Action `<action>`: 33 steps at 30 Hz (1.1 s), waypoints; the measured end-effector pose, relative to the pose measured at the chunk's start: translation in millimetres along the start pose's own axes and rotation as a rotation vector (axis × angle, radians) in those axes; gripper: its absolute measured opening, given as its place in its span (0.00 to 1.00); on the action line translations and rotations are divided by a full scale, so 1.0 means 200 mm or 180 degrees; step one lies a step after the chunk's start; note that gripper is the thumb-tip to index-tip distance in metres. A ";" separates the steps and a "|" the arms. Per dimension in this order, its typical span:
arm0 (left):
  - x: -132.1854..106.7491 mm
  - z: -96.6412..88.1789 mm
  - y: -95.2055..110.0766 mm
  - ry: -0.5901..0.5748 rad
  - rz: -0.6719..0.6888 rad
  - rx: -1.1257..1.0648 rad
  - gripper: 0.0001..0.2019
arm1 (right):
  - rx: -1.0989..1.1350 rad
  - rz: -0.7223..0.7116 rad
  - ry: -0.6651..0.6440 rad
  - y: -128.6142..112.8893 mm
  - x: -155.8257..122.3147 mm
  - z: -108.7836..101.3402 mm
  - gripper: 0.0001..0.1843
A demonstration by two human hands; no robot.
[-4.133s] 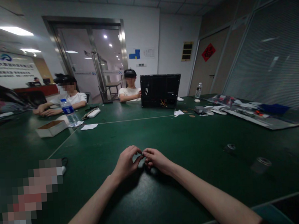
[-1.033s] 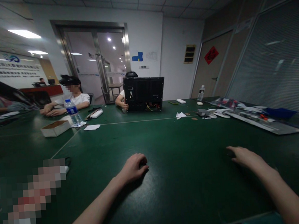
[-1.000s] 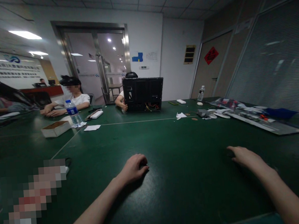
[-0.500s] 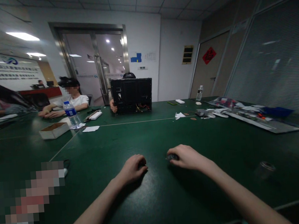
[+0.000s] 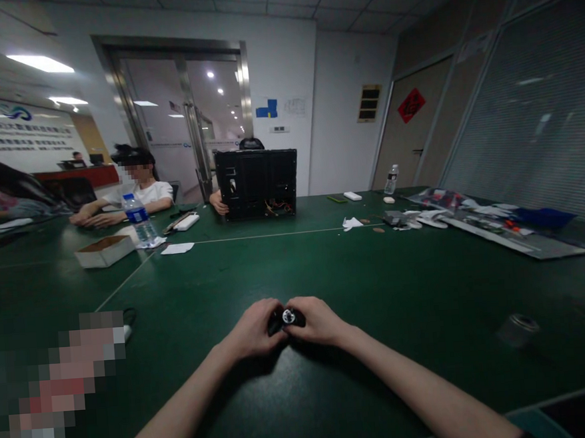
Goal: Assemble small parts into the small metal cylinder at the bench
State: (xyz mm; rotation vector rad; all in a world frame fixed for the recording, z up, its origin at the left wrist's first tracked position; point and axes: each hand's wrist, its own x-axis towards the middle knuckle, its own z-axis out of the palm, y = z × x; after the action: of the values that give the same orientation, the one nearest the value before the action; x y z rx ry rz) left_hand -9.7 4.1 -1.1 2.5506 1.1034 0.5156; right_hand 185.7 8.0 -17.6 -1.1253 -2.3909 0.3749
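Observation:
My left hand (image 5: 255, 327) is closed around a small black object (image 5: 274, 322), most of it covered by the fingers. Against it rests my right hand (image 5: 322, 320), its fingers curled round a small dark piece with a pale, ring-shaped end (image 5: 289, 316) that faces me. The two hands meet just above the green table (image 5: 285, 399). Whether the two held pieces are joined or only touching, I cannot tell, and their kind is too hidden to name.
A metal can (image 5: 519, 330) stands to the right. Further left are an open box (image 5: 105, 252) and a water bottle (image 5: 141, 223). Across the table, a person holds a black panel housing (image 5: 257, 183). A tray of parts (image 5: 518, 230) lies at the far right.
My right hand has moved left with its dark piece until it meets my left hand. The left hand has stayed nearly in place, still closed. The pale ring-shaped end now shows.

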 end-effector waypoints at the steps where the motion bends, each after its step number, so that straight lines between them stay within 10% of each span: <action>1: 0.00 0.00 0.00 0.0000 0.0010 0.0009 0.12 | 0.0040 0.0013 0.0019 0.00 0.00 0.00 0.09; 33: 0.02 0.03 -0.01 0.0021 -0.0146 -0.0077 0.11 | -0.0112 0.0228 0.0022 0.01 0.00 -0.02 0.19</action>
State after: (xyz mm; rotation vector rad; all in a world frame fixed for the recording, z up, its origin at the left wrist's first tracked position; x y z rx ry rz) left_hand -6.2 6.8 -6.3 2.4984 1.1482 0.5229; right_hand 190.1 9.2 -15.0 -1.2286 -2.3647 0.3535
